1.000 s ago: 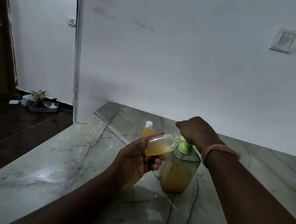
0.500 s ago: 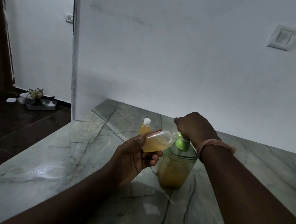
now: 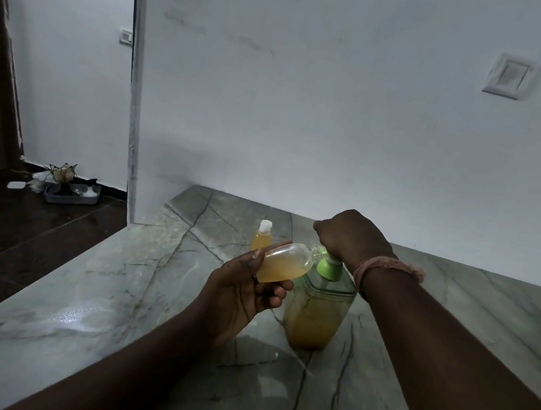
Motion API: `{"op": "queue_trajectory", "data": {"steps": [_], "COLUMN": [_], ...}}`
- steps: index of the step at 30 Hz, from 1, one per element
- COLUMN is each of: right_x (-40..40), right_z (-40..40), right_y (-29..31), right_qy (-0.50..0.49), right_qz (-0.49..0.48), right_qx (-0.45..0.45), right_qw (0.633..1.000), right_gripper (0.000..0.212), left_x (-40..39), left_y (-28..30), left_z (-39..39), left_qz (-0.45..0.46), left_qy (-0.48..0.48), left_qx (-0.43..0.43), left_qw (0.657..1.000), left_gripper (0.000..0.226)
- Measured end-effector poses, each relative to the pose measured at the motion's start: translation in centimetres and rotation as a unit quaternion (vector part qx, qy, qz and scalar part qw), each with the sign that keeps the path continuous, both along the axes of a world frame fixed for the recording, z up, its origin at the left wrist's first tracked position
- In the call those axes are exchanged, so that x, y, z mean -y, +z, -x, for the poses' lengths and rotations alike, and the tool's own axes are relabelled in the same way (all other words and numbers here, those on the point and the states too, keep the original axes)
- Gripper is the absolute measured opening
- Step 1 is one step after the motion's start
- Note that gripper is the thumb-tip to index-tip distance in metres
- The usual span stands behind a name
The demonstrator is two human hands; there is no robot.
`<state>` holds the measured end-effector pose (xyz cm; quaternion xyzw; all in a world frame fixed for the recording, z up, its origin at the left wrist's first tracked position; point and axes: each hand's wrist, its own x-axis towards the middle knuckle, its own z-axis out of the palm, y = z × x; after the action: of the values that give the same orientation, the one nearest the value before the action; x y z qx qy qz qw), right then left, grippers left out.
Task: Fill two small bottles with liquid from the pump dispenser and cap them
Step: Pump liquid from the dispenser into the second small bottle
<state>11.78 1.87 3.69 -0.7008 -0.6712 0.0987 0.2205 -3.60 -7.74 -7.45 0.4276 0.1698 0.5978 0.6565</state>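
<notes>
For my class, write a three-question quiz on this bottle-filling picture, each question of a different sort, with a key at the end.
1. True or false: the small bottle in the left hand is held upright.
2. Which bottle already has its cap on? A) the one in the hand B) the capped bottle standing on the counter C) neither
3. Fill in: the right hand rests on top of the ____ of the dispenser.

Key
1. False: it lies tilted, its mouth towards the green pump.
2. B: it has a white cap; the held one shows none.
3. Pump.
</notes>
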Motion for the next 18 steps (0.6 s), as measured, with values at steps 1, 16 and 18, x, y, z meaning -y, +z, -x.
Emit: {"op": "queue_trajectory", "data": {"steps": [1, 16, 18], "right_x": [0.0, 0.4, 0.5], "right_z": [0.1, 0.1, 0.0], "right_y": [0.3, 1.0, 1.3], "right_qy": [0.003, 0.006, 0.005], "right_qz": [-0.002, 0.007, -0.004], "right_qx": [0.01, 0.017, 0.034], "right_qw": [1.0, 1.0, 0.999], "right_gripper": [0.021, 0.019, 0.019], "left_x": [0.1, 0.3, 0.4], "left_y": [0.0, 0.5, 0.6], "left_z": [0.0, -0.4, -0.5], "left_qz": [-0.001, -0.013, -0.01], "left_qy": [0.001, 0.032, 0.029], "left_qx": [-0.002, -0.062, -0.057], "left_qw": [1.0, 0.998, 0.998], "left_gripper": [0.043, 0.033, 0.03]}}
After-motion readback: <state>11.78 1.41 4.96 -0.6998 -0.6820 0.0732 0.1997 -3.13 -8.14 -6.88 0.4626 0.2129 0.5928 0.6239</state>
